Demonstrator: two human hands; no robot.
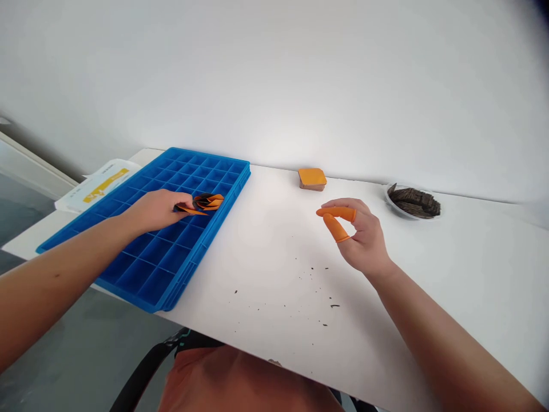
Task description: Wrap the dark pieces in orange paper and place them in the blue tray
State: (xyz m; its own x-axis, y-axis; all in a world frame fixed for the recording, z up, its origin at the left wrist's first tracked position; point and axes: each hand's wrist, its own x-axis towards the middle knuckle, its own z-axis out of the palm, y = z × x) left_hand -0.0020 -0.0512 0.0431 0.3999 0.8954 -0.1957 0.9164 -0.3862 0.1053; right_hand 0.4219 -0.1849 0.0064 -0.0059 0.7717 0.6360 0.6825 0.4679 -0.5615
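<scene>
Tray (174, 256) at nine o'clock, left hand (159, 209) above it pinching orange-black sheets (210, 201).
Right hand (363, 233) at three o'clock, orange-capped thumb (337, 228) and forefinger (342, 213) pressed together.

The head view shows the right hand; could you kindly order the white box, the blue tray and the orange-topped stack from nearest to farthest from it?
1. Orange-topped stack: just beyond the right hand, slightly to its left.
2. Blue tray: farther left, beneath the left hand.
3. White box: farthest left, past the tray.
</scene>
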